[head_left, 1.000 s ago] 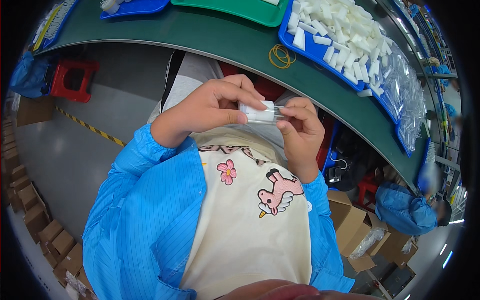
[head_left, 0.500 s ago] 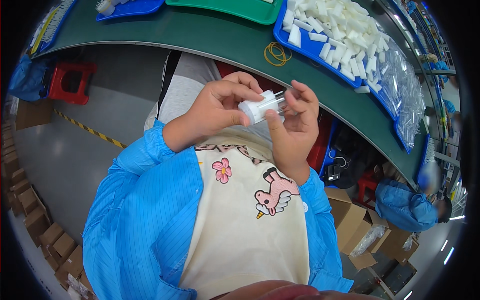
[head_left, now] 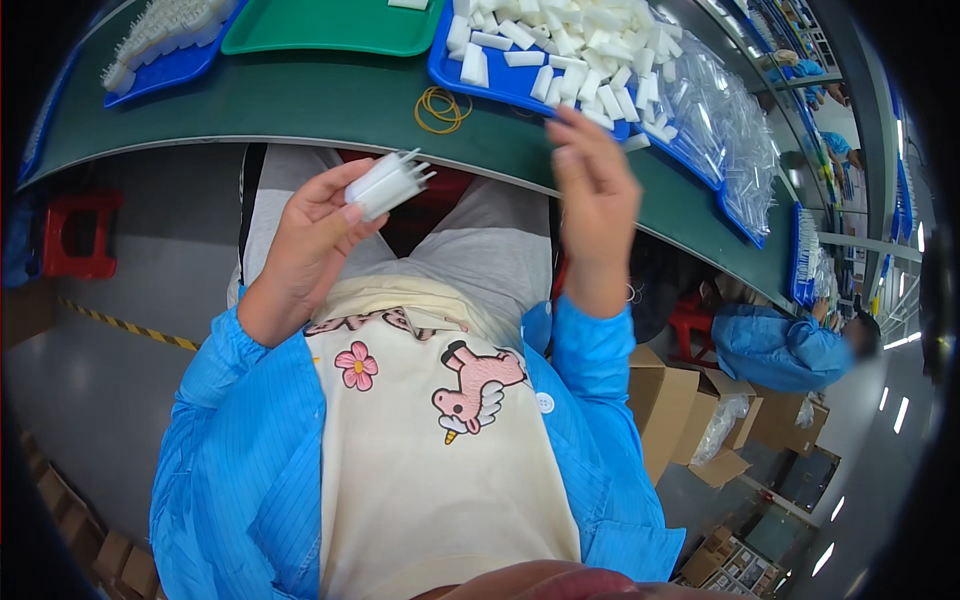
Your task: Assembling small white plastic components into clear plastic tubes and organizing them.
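Note:
My left hand [head_left: 318, 225] is closed round a white plastic cylinder [head_left: 382, 188], holding it tilted over my lap. Several thin, pale rods stick out of its far right end. My right hand [head_left: 597, 190] is raised at the table edge, slightly blurred, with its fingers stretched toward the blue tray [head_left: 500, 95]; I see nothing between them. Just beyond its fingertips lie many small white plastic blocks [head_left: 575, 60], heaped on that tray. Clear plastic tubes or sleeves [head_left: 725, 140] are piled to the right of the blocks.
A green tray [head_left: 320, 38] and a blue tray of white bristled pieces [head_left: 165, 45] stand on the green table [head_left: 340, 110]. Yellow rubber bands [head_left: 440, 112] lie near its edge. Red stools [head_left: 82, 235], cardboard boxes [head_left: 665, 405] and a person in blue [head_left: 780, 345] are around.
My right hand has let go of the white cylinder and moved up toward the tray of blocks. The left hand keeps the cylinder, now farther left. The whole view has shifted.

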`<state>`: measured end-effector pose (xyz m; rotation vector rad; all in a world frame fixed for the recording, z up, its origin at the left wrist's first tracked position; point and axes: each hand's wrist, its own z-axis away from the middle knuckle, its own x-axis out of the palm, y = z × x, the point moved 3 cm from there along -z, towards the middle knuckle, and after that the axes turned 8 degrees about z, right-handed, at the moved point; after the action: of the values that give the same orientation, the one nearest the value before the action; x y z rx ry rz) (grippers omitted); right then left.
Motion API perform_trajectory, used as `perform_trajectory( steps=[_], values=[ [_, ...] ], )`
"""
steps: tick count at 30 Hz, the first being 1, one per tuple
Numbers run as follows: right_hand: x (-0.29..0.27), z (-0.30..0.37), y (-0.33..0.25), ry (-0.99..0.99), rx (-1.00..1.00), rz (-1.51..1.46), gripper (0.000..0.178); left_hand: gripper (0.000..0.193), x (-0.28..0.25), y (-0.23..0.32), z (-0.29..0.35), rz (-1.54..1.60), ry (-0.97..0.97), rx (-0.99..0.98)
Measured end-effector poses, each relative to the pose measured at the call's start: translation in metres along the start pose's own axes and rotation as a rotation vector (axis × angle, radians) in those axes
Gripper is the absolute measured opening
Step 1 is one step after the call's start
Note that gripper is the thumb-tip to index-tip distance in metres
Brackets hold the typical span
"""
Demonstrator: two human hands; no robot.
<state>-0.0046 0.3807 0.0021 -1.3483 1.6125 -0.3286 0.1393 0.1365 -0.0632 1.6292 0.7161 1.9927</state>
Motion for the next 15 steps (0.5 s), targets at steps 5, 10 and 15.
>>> perform_trajectory(
  steps=[5,10,15],
  values=[
    [-0.116,-0.052,0.072,0.471,0.150,0.254,0.019,0.047,-0.012,0.007,0.010,0.069,0.091,0.019],
    [-0.145,-0.096,0.126,0.249,0.188,0.853,0.029,0.048,-0.023,-0.003,0.012,0.089,-0.027,-0.128],
    [-0.111,-0.108,0.114,0.059,0.102,1.327,0.024,0.038,-0.017,-0.005,0.017,0.080,-0.034,-0.075]
  ],
)
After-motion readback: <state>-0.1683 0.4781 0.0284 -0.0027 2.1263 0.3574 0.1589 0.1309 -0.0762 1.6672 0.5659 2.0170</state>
